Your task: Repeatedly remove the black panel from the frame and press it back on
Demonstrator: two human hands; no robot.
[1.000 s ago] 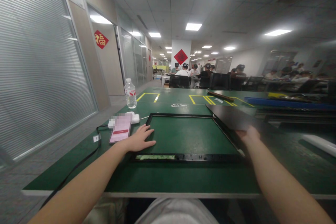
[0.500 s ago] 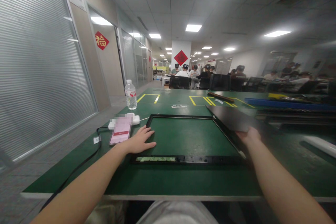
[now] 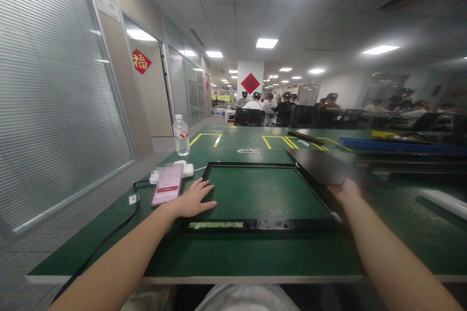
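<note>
A black rectangular frame (image 3: 255, 164) lies flat on the green table, with a strip like a green circuit board (image 3: 216, 225) along its near bar. My left hand (image 3: 194, 199) rests on the frame's left side, fingers spread. At the right, my right hand (image 3: 346, 190) grips the near edge of a thin dark panel (image 3: 321, 165). The panel is tilted, and its left edge is beside the frame's right bar. My right fingertips are partly hidden under the panel.
Left of the frame lie a phone (image 3: 168, 184), a white power adapter (image 3: 185, 169) with a black cable, and a water bottle (image 3: 181, 136). A blue bar (image 3: 394, 145) and a white bar (image 3: 445, 203) lie at the right. Several people sit at far tables.
The view has tilted slightly upward. Both hands, the frame and the panel keep nearly the same places relative to each other.
</note>
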